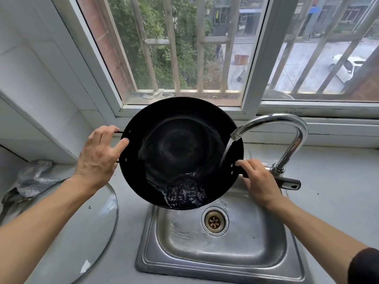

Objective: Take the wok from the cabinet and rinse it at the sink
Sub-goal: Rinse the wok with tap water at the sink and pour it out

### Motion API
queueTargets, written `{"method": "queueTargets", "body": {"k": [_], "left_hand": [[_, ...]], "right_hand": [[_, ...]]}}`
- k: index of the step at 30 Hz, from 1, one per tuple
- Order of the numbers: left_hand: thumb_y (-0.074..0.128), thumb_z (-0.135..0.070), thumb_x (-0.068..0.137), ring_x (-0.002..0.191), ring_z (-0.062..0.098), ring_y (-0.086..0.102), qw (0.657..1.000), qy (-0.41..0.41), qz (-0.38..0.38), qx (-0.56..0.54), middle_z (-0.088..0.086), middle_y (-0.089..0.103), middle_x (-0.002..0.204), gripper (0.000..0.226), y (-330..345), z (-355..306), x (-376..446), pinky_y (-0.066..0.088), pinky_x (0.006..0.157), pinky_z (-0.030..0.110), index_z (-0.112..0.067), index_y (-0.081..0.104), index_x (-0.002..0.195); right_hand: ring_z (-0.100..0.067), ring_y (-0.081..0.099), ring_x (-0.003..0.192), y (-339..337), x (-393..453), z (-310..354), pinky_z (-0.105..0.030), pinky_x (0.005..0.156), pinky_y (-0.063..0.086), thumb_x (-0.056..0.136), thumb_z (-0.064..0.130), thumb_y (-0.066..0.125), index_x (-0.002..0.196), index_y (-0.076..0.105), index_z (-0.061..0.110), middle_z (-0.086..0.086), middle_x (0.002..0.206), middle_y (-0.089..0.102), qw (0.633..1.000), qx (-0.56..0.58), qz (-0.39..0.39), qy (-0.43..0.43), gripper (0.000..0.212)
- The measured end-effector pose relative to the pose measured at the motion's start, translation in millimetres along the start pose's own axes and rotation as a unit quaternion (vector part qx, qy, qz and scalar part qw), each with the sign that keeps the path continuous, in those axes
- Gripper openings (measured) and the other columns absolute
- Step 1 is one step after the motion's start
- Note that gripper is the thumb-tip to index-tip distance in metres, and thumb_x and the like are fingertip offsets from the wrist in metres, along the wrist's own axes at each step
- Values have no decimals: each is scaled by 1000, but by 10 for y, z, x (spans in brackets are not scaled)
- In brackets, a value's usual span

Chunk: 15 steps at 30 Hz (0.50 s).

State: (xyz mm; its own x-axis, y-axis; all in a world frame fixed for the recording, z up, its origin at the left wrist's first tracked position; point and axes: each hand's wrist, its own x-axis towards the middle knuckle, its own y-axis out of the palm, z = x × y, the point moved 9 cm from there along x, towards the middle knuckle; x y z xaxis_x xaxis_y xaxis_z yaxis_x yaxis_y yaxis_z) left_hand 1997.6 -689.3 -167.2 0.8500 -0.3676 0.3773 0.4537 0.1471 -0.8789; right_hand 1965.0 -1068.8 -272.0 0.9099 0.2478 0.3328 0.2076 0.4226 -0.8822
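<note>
A: Black metal, and wet with it, so the wok (180, 152) looks stiff, probably fairly heavy for its width, and slippery along the rim. It is held tilted over the sink (221, 261), under the tap (287, 128), with water running in and pooling at the low near edge.

B: Where is it gripped?

A: The left hand (98, 154) curls round the small side handle, thumb laid on the rim. The right hand (259, 182) wraps the long handle (289, 183) right where it joins the bowl.

B: Good holds?

A: I'd say so: two opposite points resist the pooled water's shifting weight. The bare wet rim would be a poor grip. A glass lid (82, 232) lies on the counter to the left, well clear
</note>
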Motion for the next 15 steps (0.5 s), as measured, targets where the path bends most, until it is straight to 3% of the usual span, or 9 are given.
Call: {"method": "queueTargets", "body": {"k": [7,15], "left_hand": [[82,11,44,116,44,43,1000,-6,22,-4,26,49,124,71,27,52,-16,39,95,53,-7,63,109],[86,3,25,109,40,44,988,21,146,-51,20,50,116,82,316,-26,-107,52,83,51,-12,63,102]], "right_hand": [[-24,57,86,68,56,0,-34,65,53,67,-2,80,115,56,17,-5,98,59,1000,18,2,0,58],[-22,53,80,99,70,-68,-36,67,50,66,-11,70,114,57,18,-3,93,56,1000,-5,14,-10,58]]}}
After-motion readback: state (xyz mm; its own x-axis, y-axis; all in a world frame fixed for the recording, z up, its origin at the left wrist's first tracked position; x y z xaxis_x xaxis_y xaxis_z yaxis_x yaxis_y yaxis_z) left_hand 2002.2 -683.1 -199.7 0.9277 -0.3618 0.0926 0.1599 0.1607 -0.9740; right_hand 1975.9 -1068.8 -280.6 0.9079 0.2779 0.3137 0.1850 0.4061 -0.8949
